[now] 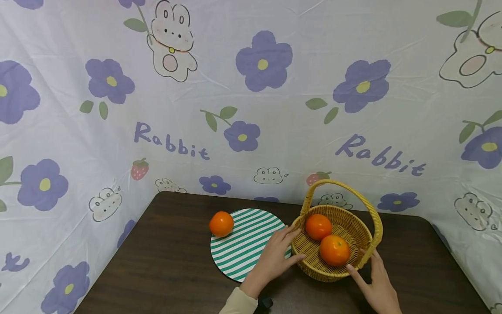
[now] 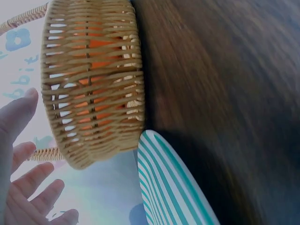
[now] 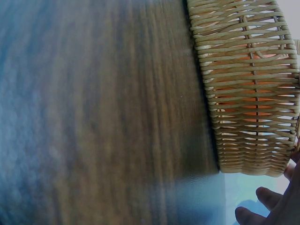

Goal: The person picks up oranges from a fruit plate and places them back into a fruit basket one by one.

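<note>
Yellow wicker basket [image 1: 354,234] on a dark table [image 1: 157,261]; two oranges in, one out

Looks more than halfway along to me, going by how stuff lies; the back orange [image 1: 318,226] and front orange [image 1: 334,250] sit together inside, while the loose orange [image 1: 221,224] is over by the left edge of the green-striped round mat [image 1: 247,237], so I'd guess that's the bit left; can't tell if it's on the mat or just off it; left hand [image 1: 274,257] has loose, spread fingers beside the rim; right hand [image 1: 378,283] has fingers mostly extended around the other side, thumb at the rim, no firm grip showing
</note>
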